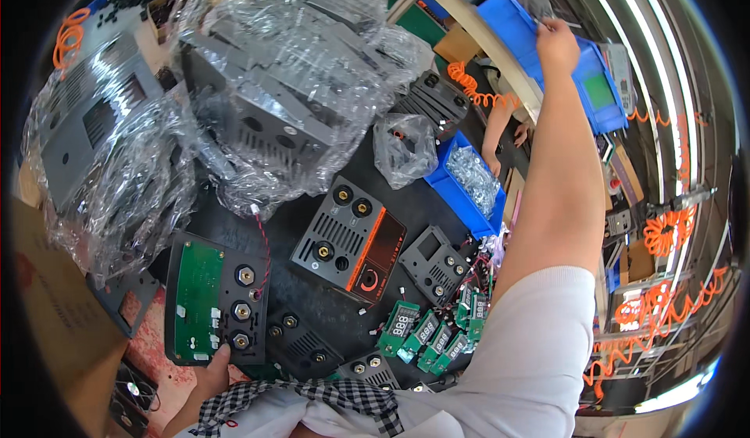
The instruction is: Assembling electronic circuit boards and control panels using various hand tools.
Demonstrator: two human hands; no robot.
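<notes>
Two hands are busy in different spots. The left hand, at the bottom left of the frame, holds the lower edge of a black panel that lies flat on the tabletop. Its thumb presses on the panel; I cannot tell how the other fingers are set. A green board and three round metal sockets already sit on this panel, and a red wire runs up from it.

The right hand reaches far up to the upper right, into a blue bin. Its fingers look curled at the rim, but what they pinch is too small to see.

This panel looks partly built. More black panels lie in the middle. Small green display boards wait at the bottom, and wrapped parts fill the upper left, so lots seems left to do.
</notes>
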